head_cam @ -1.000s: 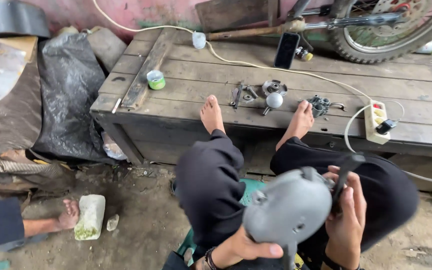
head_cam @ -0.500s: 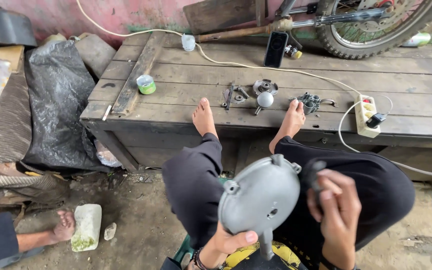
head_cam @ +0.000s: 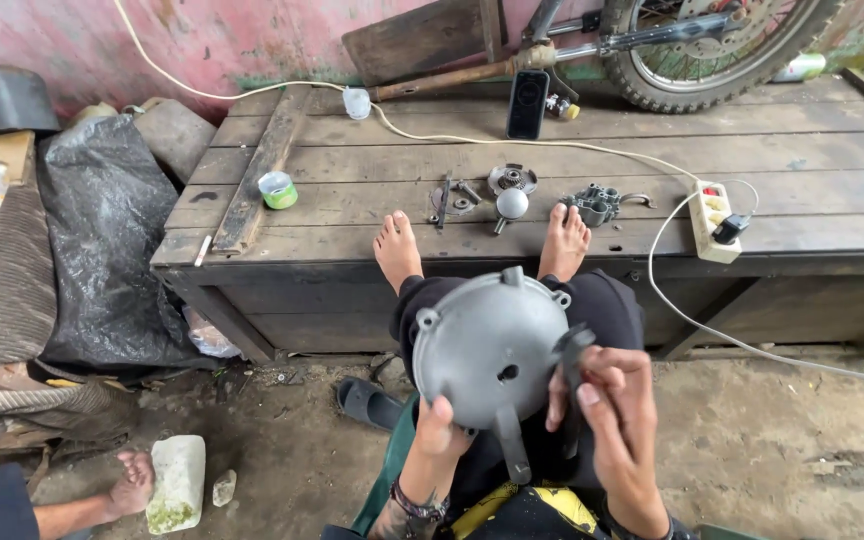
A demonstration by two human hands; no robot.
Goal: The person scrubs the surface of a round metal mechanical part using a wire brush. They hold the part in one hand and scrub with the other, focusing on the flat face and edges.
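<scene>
— Wooden bench [head_cam: 352, 195] ahead, parts by the bare feet?
— Yes. Grey cover [head_cam: 490, 350] sits over the lap; left hand [head_cam: 439, 433] fingers clamped on its lower rim, right hand [head_cam: 612, 415] fingers closed round a black tool [head_cam: 570, 385] against it.

Head view, steeply downward, close

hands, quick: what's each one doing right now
Left hand: closed on the lower edge of the round grey metal cover.
Right hand: gripping a black tool against the cover.
</scene>
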